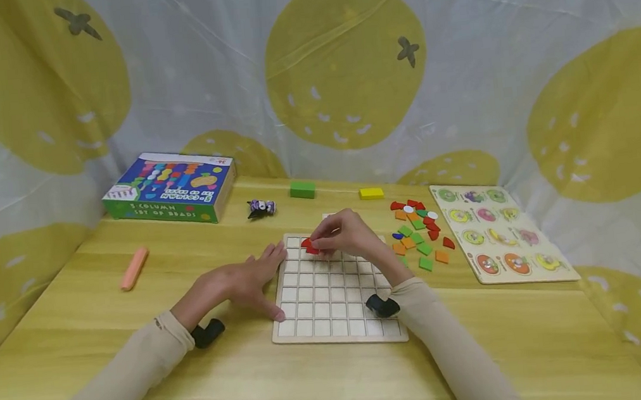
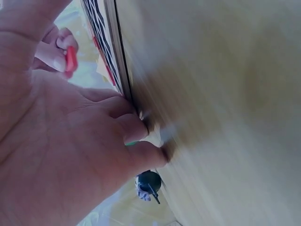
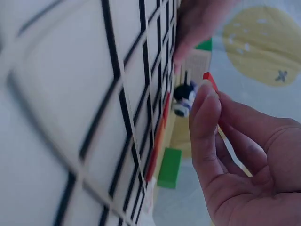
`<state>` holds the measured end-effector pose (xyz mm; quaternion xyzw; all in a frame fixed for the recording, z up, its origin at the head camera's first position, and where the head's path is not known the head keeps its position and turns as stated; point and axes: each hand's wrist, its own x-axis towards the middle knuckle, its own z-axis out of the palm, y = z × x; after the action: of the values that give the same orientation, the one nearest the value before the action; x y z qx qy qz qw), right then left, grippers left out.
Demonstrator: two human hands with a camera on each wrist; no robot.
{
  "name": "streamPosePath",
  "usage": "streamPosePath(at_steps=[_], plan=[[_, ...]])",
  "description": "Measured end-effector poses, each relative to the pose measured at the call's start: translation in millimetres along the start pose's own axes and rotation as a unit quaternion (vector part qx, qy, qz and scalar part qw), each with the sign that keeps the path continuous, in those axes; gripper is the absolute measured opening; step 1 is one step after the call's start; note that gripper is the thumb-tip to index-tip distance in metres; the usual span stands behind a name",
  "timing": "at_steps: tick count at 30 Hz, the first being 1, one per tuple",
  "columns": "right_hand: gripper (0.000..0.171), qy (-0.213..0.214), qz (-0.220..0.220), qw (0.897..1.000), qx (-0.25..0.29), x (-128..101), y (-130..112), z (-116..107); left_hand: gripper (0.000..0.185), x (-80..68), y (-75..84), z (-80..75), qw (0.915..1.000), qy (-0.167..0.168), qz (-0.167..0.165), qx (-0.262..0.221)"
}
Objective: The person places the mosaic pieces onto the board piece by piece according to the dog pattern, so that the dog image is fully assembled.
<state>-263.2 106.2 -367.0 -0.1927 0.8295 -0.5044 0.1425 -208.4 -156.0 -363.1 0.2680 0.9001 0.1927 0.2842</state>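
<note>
My left hand (image 1: 248,284) lies along the left side of a pale wooden grid board (image 1: 321,311), thumb at its near left corner and the other fingers reaching toward the far left corner. Over the far part of the board, my right hand (image 1: 351,232) pinches a small red piece (image 3: 210,80) between thumb and fingertips. The left wrist view also shows that red piece (image 2: 71,59), held above the board's surface. Red and orange pieces (image 3: 154,160) lie on the grid in the right wrist view; my right hand hides part of that area in the head view.
Right of the board lie several loose coloured pieces (image 1: 424,248) and a fruit-picture puzzle board (image 1: 498,235). Behind stand a green block (image 1: 302,190), a yellow block (image 1: 371,193), a small dark-and-purple figure (image 1: 262,208) and a bead-set box (image 1: 170,187). An orange stick (image 1: 134,269) lies left.
</note>
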Motion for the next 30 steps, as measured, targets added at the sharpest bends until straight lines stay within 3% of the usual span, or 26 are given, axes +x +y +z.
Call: streamPosePath(at_steps=[5, 16, 22, 30], plan=[[0.006, -0.004, 0.003, 1.0, 0.004, 13.2, -2.8, 15.3, 0.138, 4.9, 2.8, -4.6, 0.9997, 0.002, -0.022, -0.003], [0.009, -0.014, 0.016, 0.998, -0.06, 32.6, -3.2, 34.4, 0.141, 7.5, 2.6, -2.1, 0.9994, -0.004, -0.033, -0.013], [0.01, -0.015, 0.017, 0.994, -0.102, 31.2, -9.6, 38.4, 0.14, 3.0, -0.2, 0.1, 0.9995, 0.003, -0.027, -0.018], [0.014, -0.036, 0.002, 0.994, -0.102, 27.6, -11.3, 33.8, 0.139, 4.1, 0.3, -2.9, 0.9997, 0.003, -0.019, -0.015]])
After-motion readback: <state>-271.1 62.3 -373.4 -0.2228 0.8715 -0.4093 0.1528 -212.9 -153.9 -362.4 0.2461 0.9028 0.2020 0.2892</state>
